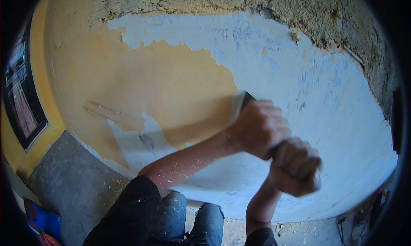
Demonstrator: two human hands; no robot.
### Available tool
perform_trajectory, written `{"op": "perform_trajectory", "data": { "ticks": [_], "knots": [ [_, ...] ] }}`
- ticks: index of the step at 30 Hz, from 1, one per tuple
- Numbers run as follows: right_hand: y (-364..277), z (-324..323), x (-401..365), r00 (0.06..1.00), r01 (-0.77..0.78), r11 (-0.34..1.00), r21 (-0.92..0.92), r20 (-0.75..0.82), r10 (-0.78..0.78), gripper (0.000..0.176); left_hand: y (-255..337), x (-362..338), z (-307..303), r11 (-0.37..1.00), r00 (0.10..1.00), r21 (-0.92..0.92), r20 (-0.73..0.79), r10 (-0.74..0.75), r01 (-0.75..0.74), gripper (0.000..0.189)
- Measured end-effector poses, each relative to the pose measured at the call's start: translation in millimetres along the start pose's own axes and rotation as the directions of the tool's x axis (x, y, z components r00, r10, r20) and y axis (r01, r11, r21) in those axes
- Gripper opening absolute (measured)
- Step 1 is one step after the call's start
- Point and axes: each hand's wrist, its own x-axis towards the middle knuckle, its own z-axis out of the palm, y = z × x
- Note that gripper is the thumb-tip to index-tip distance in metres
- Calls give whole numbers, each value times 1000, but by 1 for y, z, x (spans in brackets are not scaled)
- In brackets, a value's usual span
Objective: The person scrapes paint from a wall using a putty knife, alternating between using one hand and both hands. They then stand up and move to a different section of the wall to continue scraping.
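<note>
A scraper with a dark blade (247,99) meets the wall at the edge of the yellow paint (188,87). My left hand (262,128) is wrapped round it just behind the blade. Right behind, my right hand (296,166) is closed in a fist in line with the tool, slightly blurred. Both hands cover the handle, so its length is hidden. Around the blade, the wall (274,61) shows a pale bluish-white layer where the yellow coat is gone. Paint flecks dot my left forearm.
Rough bare plaster (325,14) runs along one side of the wall. A dark-framed window (25,87) is at the left. Below lies a grey floor (81,181) with chips on it, and a blue object (45,216) in the corner. My knees (171,211) are close to the wall.
</note>
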Motion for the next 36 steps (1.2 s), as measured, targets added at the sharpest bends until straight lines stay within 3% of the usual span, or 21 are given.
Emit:
{"op": "perform_trajectory", "data": {
  "ticks": [3, 5, 6, 9, 11, 13, 15, 17, 19, 21, 22, 24, 25, 26, 27, 29, 31, 32, 34, 35, 36],
  "knots": [
    [-1, -12, -2, 995, 90, 994, 59, -44, -87, 38, 4, 10, 5, 999, 999, -18, 34, 38, -37, 19],
    [32, -16, -3, 985, -56, 984, 169, -153, 82, 38, -15, -6, -6, 984, 995, 161, 43, -87, 79, 18],
    [34, -14, 3, 995, -103, 985, 140, 0, 105, 38, -18, -7, -15, 983, 995, 171, 53, -82, 72, 18],
    [14, 12, 4, 999, -12, 1000, 26, 41, 11, 38, 3, 2, -22, 992, 997, 120, 63, -47, 40, 17],
    [-1, 7, 4, 997, 29, 996, 88, 74, -36, 37, -3, 7, -21, 997, 999, 77, 50, 15, -19, 17],
    [20, 1, 3, 1000, 9, 999, 50, 16, -10, 36, -10, 4, -16, 998, 999, 58, 42, -26, 23, 18],
    [17, 2, 8, 997, -29, 993, 116, 70, 21, 37, -9, 5, -19, 995, 996, 100, 82, -25, 17, 20],
    [6, 9, 7, 997, -10, 999, 45, 78, 7, 40, -4, 5, -17, 1000, 1000, -5, 10, 2, -1, 18],
    [10, 5, 8, 996, 14, 996, 85, 90, -22, 38, -17, 3, -15, 1000, 1000, 29, 3, 13, -13, 19],
    [33, -10, 4, 997, -80, 985, 156, -3, 81, 36, -17, -4, -20, 990, 994, 116, 60, -88, 81, 19],
    [34, -5, 9, 995, -53, 997, 63, 92, 47, 35, -18, -2, -22, 994, 997, 89, 22, -69, 66, 20],
    [14, 10, 7, 996, 19, 999, 48, 91, -23, 35, -7, 2, -26, 994, 997, 68, -21, -79, 81, 20],
    [8, 16, 5, 987, 117, 993, 34, 102, -120, 35, 1, 11, -24, 999, 1000, 43, -7, 0, 0, 20],
    [3, 14, 3, 985, 110, 992, 57, 131, -116, 33, 4, 15, -25, 997, 997, 15, 4, 78, -78, 20],
    [15, 9, -4, 997, 81, 974, -212, 11, -80, 34, -3, 10, -25, 997, 997, 18, -4, 73, -73, 20],
    [33, 7, 9, 997, -73, 991, 109, 19, 71, 34, -18, 3, -29, 991, 999, 124, -15, -45, 46, 20],
    [23, 29, 10, 993, 44, 998, -45, 111, -39, 35, -7, 2, -34, 992, 999, 121, -9, -45, 45, 21],
    [18, 25, 11, 980, 132, 990, 57, 142, -139, 35, -1, 10, -34, 998, 1000, 61, -26, 11, -9, 22],
    [17, 17, 8, 989, 74, 997, -11, 130, -72, 36, -11, 14, -24, 993, 994, -76, -60, 86, -90, 24],
    [23, 13, 8, 996, 21, 994, -109, 87, -12, 36, -21, 10, -25, 1000, 1000, -5, -13, 16, -16, 22],
    [23, 11, 13, 997, -24, 1000, -11, 76, 25, 35, -20, 6, -21, 1000, 1000, 1, -15, 2, -2, 21]
  ]
}}
